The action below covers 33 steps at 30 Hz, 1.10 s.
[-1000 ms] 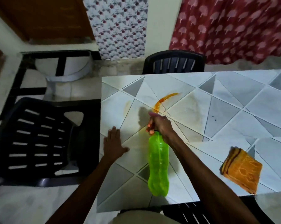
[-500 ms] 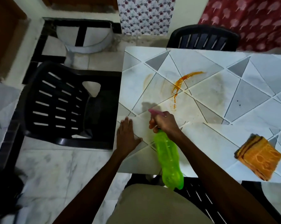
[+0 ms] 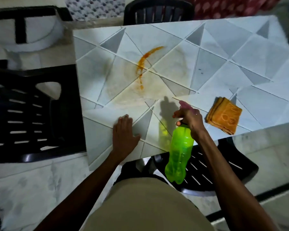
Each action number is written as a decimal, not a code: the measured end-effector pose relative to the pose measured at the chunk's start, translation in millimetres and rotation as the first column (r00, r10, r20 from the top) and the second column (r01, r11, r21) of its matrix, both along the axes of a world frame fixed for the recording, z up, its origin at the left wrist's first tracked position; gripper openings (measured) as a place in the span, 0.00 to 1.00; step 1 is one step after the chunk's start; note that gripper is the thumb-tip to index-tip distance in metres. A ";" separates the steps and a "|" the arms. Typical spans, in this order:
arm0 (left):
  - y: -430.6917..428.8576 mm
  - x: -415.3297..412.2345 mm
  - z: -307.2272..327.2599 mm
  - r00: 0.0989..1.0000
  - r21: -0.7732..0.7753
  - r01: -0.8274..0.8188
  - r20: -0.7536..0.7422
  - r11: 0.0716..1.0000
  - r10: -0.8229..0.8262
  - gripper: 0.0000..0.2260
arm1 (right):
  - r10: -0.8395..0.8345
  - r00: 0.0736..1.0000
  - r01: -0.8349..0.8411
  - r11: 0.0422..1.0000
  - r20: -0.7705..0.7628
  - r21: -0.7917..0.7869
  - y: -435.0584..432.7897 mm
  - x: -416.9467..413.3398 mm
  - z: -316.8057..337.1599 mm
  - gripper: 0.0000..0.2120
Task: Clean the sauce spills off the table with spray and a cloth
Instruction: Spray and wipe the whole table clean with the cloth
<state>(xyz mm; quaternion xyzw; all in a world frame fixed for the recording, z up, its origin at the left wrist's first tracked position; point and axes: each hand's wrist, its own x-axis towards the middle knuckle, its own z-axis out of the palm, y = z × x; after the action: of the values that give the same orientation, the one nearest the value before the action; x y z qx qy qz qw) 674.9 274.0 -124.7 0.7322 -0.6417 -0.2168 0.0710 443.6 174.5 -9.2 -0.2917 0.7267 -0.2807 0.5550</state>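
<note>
Though the folded orange cloth (image 3: 224, 120) bore a raised pattern like rings or letters, could read none of it through the blur.

Gripped the green spray bottle (image 3: 179, 152) at its neck with the right hand (image 3: 189, 118), fingers curled round the pink trigger head (image 3: 184, 105). Held it tilted, nozzle out over the table (image 3: 240, 55) and base hanging back past the near edge, above a black slatted chair (image 3: 223, 167). Pressed the left hand (image 3: 123, 133) flat on the tabletop near that same edge, fingers straight and close together, thumb spread, a little left of the bottle.

Saw the sauce spill (image 3: 144, 61) farther out, left of centre: an orange-red curved streak trailing into drips, ringed by a faint yellowish smear, well apart from both hands. Saw the cloth lying on the table just right of the right hand, not touching it.

Looked down on a pale, marble-look surface crossed by thin lines and grey triangles. Made out a second black chair (image 3: 24, 114) at the table's left side and a third (image 3: 158, 12) at the far side. Beyond those, took in a pale marbled floor (image 3: 32, 189) and a red patterned curtain (image 3: 232, 5) at the upper right.
</note>
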 end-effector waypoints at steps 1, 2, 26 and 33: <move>-1.4 -5.8 -0.7 1.000 0.006 0.001 0.022 1.000 -0.001 0.36 | -0.035 0.999 0.035 0.999 0.005 -0.007 1.2 -10.1 1.3 0.21; -2.6 -14.6 -1.3 0.999 0.004 0.003 0.042 1.000 -0.003 0.36 | -0.083 0.997 0.083 0.996 0.011 -0.021 3.7 -22.8 2.9 0.21; 67.5 -46.0 -7.4 0.993 0.024 -0.109 0.051 0.994 0.108 0.39 | -0.082 0.990 0.098 0.986 0.119 -0.135 42.3 -53.5 14.7 0.18; 47.5 -29.8 3.8 0.993 0.106 -0.103 0.071 0.989 0.095 0.38 | -0.003 0.992 0.021 0.990 0.129 -0.137 -0.1 -50.8 20.4 0.21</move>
<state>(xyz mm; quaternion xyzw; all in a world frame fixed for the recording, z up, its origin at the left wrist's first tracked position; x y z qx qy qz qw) 645.1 321.5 -120.9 0.7728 -0.5937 -0.2234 0.0201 392.8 174.5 11.2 -0.3063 0.6700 -0.3517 0.5776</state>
